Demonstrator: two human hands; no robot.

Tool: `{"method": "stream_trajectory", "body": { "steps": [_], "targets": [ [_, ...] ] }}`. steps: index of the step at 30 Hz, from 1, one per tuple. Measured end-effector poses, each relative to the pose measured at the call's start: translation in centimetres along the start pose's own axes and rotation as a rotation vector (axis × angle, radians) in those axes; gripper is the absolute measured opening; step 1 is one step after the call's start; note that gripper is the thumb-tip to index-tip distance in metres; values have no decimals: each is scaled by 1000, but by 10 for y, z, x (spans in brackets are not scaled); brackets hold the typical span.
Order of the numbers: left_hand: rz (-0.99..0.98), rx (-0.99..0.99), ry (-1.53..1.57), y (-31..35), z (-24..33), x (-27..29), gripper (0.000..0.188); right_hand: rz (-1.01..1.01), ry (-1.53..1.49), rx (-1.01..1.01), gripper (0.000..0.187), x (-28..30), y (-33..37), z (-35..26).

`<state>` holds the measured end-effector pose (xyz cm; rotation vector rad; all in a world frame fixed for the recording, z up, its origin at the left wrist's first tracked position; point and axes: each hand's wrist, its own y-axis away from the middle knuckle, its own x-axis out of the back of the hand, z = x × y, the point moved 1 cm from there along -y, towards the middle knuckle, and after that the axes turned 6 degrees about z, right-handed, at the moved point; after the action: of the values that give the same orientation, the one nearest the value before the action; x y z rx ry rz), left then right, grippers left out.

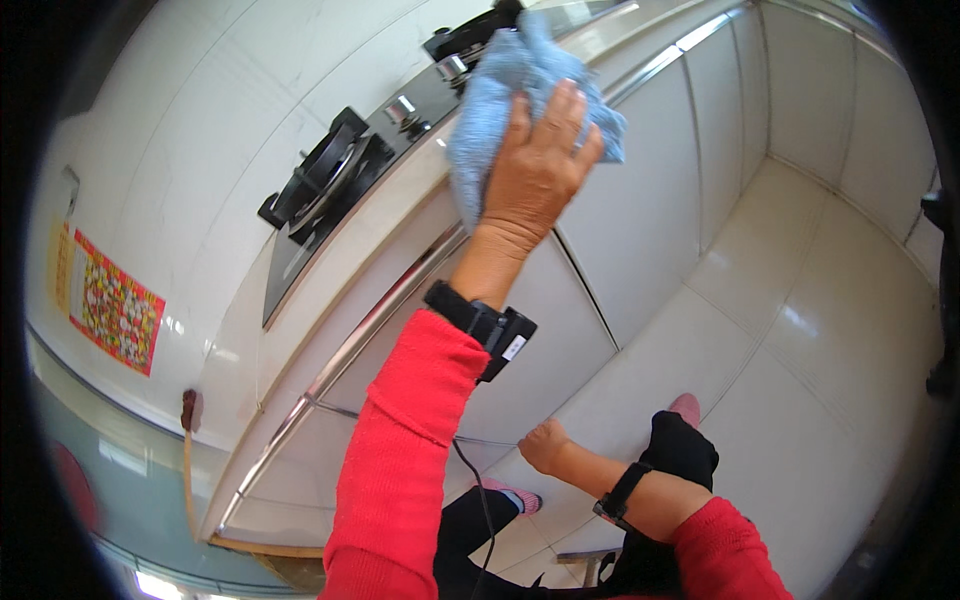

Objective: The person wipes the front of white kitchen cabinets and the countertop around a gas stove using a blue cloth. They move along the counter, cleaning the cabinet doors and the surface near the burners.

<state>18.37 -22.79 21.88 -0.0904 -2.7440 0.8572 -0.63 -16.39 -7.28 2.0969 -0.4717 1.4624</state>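
Observation:
My left hand [540,175] presses a light blue cloth [490,110] against the front edge of the countertop, beside the gas stove. Its fingers lie over the cloth, which bunches up above them and hangs over the counter's edge. The palm side is hidden. Lower down, my right hand [545,446] is curled into a fist in front of the cabinets, apart from the counter. Nothing shows in it. The black glass gas stove [283,270] has a near burner [325,185] with a black pan support, and a metal knob [402,112] close to the cloth.
White cabinet doors [650,190] with a metal rail [340,370] run below the counter [350,250]. A colourful sheet [115,305] hangs on the tiled wall, near a brown-handled stick [189,410]. A black cable [485,510] dangles by my legs above the tiled floor [790,330].

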Motion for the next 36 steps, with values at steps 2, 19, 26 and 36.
{"method": "stream_trajectory", "body": {
  "steps": [2,19,26,36],
  "targets": [
    [-44,-20,38,8,10,-1,27,15,6,-23,24,2,2,0],
    [-259,-35,-54,109,8,38,30,139,57,-37,17,4,-1,4],
    [-300,100,-41,146,2,85,34,128,12,-16,21,-5,-6,10],
    [-399,179,-52,189,-11,139,29,129,20,-8,16,-3,-5,11]
  ]
}}
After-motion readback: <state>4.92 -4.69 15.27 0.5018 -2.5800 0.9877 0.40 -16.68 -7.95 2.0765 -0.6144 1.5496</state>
